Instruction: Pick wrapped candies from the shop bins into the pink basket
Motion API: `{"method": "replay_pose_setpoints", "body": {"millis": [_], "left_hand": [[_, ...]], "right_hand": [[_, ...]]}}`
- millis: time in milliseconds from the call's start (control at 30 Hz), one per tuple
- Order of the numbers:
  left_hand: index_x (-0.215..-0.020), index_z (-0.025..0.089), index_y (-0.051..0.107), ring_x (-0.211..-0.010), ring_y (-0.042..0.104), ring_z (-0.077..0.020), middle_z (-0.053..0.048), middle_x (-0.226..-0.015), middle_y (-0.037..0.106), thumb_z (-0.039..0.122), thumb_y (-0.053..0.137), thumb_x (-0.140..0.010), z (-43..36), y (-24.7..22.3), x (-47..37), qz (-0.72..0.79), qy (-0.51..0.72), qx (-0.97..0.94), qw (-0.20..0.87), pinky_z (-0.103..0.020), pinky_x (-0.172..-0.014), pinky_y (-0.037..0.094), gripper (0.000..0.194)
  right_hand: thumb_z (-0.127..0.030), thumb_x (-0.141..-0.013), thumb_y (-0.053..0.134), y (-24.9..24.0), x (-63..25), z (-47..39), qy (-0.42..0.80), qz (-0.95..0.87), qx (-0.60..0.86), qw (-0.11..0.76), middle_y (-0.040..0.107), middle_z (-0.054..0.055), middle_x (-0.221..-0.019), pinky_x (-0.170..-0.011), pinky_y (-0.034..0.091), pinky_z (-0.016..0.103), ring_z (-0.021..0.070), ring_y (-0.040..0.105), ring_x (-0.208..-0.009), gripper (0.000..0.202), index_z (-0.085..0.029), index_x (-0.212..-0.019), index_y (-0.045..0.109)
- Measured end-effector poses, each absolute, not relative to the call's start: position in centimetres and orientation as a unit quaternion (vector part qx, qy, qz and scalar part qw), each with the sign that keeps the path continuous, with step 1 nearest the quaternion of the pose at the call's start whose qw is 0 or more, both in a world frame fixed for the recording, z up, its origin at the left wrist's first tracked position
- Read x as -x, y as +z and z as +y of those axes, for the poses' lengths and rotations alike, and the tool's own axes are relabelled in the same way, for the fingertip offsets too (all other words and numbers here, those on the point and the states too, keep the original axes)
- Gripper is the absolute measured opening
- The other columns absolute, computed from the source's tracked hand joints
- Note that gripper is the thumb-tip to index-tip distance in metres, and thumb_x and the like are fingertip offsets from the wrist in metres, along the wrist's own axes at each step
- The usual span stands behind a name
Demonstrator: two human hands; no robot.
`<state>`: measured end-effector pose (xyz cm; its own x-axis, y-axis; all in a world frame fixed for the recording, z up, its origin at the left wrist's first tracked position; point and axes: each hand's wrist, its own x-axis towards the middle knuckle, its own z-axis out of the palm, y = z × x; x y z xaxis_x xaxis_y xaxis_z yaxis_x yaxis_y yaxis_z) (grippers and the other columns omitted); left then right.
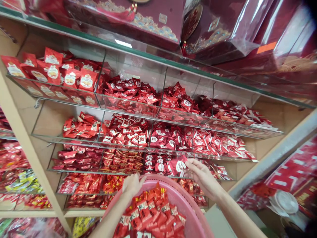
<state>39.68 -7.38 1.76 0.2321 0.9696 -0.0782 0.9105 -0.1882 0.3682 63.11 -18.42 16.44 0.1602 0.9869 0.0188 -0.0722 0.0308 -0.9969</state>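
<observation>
So my right fingers (pixel 192 165) have got a dark red packet (pixel 177 166) pinched by its right-hand edge, with the rest of it poking out to the left of my fingertips, white oval label towards me. It's up against the view of some matching maroon packets (pixel 160 160) in one of the lower shelf compartments, though I can't tell if it's actually touching them.

Meanwhile my left fingers (pixel 132 180) are clamped on the left side of the rim of a pink plastic basket (pixel 198 211), thumb pointing right along the edge. Some of those fingers are hidden, fwiw. The pinched packet sits just beyond the basket's far rim, not over the pile of red packets (pixel 153 215) inside, which show bits of white and black print.

Around all that it's tiers of clear divided trays (pixel 133 113) stuffed with red packets, a glass shelf (pixel 138 54) above them with dark red gift boxes (pixel 158 19) on it, and a pale wooden upright (pixel 36 158) off to the left.
</observation>
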Motion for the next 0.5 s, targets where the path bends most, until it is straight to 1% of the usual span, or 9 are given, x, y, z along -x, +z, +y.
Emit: {"method": "replay_pose_setpoints", "body": {"millis": [67,167,267,333,400,467,500], "left_hand": [[-0.095,0.016,0.064,-0.089,0.064,-0.0268,-0.015,-0.094,0.068,0.061,0.028,-0.083,-7.4,1.9,-39.7,0.611,0.086,-0.77,0.16,-0.033,-0.075,0.046,0.059],[-0.097,0.016,0.065,-0.09,0.063,-0.0285,-0.016,-0.093,0.068,0.069,0.02,-0.08,-7.3,1.8,-40.0,0.606,0.07,-0.777,0.157,-0.035,-0.075,0.046,0.071],[-0.1,0.015,0.065,-0.095,0.061,-0.0295,-0.017,-0.097,0.067,0.072,0.019,-0.078,-7.1,1.8,-40.3,0.611,0.043,-0.774,0.161,-0.035,-0.078,0.045,0.076],[-0.102,0.016,0.064,-0.096,0.061,-0.0295,-0.016,-0.099,0.067,0.072,0.02,-0.078,-7.0,1.8,-40.4,0.609,0.039,-0.775,0.162,-0.036,-0.08,0.045,0.075],[-0.103,0.016,0.064,-0.097,0.061,-0.0291,-0.016,-0.099,0.067,0.071,0.022,-0.078,-7.1,1.9,-40.5,0.612,0.038,-0.773,0.164,-0.036,-0.082,0.044,0.074],[-0.103,0.016,0.063,-0.098,0.06,-0.029,-0.016,-0.099,0.067,0.07,0.022,-0.079,-7.2,1.9,-40.6,0.615,0.04,-0.771,0.163,-0.036,-0.083,0.044,0.073],[-0.103,0.016,0.063,-0.098,0.06,-0.0291,-0.016,-0.099,0.067,0.07,0.022,-0.079,-7.2,1.9,-40.6,0.615,0.04,-0.77,0.162,-0.036,-0.082,0.044,0.073]], "right_hand": [[-0.042,-0.073,0.065,15.4,-63.2,-19.6,0.502,-0.48,0.536,0.48,0.06,-0.003,-0.07,-0.059,0.046,0.022,0.0104,0.057,-0.063,0.024,-0.02,-0.078,0.057],[-0.046,-0.073,0.064,13.6,-63.2,-21.1,0.542,-0.523,0.556,0.35,0.059,-0.004,-0.06,-0.05,0.042,0.02,0.0095,0.056,-0.052,0.031,-0.019,-0.08,0.053],[-0.05,-0.069,0.065,11.7,-63.0,-22.2,0.594,-0.539,0.536,0.263,0.062,-0.002,-0.061,-0.053,0.046,0.024,0.0132,0.062,-0.056,0.038,-0.017,-0.083,0.052],[-0.049,-0.068,0.065,10.6,-62.7,-22.8,0.613,-0.546,0.529,0.217,0.062,-0.002,-0.062,-0.057,0.048,0.027,0.015,0.064,-0.059,0.037,-0.017,-0.083,0.053],[-0.042,-0.073,0.062,9.7,-62.3,-23.3,0.607,-0.567,0.535,0.155,0.061,-0.003,-0.059,-0.056,0.048,0.027,0.0143,0.062,-0.056,0.027,-0.018,-0.081,0.055],[-0.028,-0.077,0.056,8.9,-61.8,-23.7,0.566,-0.616,0.541,0.088,0.06,-0.003,-0.057,-0.052,0.046,0.024,0.0128,0.06,-0.052,0.01,-0.018,-0.077,0.057],[-0.02,-0.077,0.053,8.5,-61.5,-23.8,0.526,-0.654,0.54,0.061,0.061,-0.002,-0.06,-0.052,0.045,0.023,0.0123,0.059,-0.053,0.006,-0.018,-0.075,0.059]]}}
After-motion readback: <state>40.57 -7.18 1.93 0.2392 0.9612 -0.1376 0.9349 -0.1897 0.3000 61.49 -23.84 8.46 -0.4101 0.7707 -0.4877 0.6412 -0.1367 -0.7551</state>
